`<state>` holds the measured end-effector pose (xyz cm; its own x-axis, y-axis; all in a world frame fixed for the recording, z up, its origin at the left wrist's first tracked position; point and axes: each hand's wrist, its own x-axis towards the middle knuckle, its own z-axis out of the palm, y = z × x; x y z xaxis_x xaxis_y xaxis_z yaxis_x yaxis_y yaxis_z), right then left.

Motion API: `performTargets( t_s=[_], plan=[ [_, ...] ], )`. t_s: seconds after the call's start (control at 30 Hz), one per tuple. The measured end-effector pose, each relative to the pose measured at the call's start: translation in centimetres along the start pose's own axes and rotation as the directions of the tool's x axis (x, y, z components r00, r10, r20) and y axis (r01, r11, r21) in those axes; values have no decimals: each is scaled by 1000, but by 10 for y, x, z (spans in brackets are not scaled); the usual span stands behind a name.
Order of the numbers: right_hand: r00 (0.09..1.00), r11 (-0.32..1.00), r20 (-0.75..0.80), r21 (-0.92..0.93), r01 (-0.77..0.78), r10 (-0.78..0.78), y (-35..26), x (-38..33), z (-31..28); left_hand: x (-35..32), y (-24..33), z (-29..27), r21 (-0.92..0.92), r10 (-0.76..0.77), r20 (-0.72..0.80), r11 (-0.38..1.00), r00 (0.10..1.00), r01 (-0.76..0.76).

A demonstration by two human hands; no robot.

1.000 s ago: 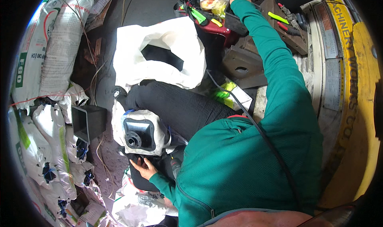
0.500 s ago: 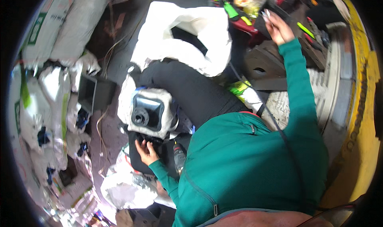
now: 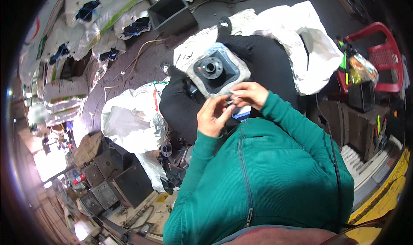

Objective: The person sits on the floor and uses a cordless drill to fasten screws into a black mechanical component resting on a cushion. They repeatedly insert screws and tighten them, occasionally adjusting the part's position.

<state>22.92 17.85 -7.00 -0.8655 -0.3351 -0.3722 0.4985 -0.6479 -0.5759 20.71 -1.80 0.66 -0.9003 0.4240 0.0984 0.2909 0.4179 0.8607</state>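
Note:
My left hand [image 3: 211, 117] and my right hand [image 3: 251, 95] meet in front of my body, their fingertips pinched close together. Between them shows a small shiny pale piece [image 3: 231, 96], too small to name. Just beyond the fingers, between my black-clad legs, stands a squarish block with a pale, worn rim [image 3: 239, 75] and a dark recessed top. A round black flanged part [image 3: 211, 67] with a hub and a ring of holes sits in that recess. The hands cover part of the near rim.
A white sack [image 3: 316, 45] lies beyond my right leg, another white bag [image 3: 129, 120] by my left. At the right stand a red plastic chair [image 3: 383, 53] and an open black box [image 3: 361, 96]. A grey square bin [image 3: 174, 15] is at the far left, near stacked sacks [image 3: 97, 43].
My right hand has come from the black box at the far right to my left hand, carrying a small pale piece. My left hand has risen to meet it. The view has turned.

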Motion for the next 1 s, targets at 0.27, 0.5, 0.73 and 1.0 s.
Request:
performTargets(
  t_s=[0.27, 0.5, 0.73, 1.0],
  plan=[
    [979, 977, -4, -67, -204, 205, 34, 90, 62, 2, -53, -55, 41, -34, -97, 998, 995, 38],
    [970, 972, 120, 70, -222, 213, 14, 135, 31, 24, -74, -72, -463, -345, -125, 850, 930, 253],
    [965, 964, 111, 151, 221, -238, -79, 151, -33, 100, -136, -35, 58, -175, -99, 982, 980, 181],
    [984, 942, -97, 290, 170, -148, -68, 91, -70, 162, -158, 37, 406, -71, -11, 911, 997, 70]
  ],
)
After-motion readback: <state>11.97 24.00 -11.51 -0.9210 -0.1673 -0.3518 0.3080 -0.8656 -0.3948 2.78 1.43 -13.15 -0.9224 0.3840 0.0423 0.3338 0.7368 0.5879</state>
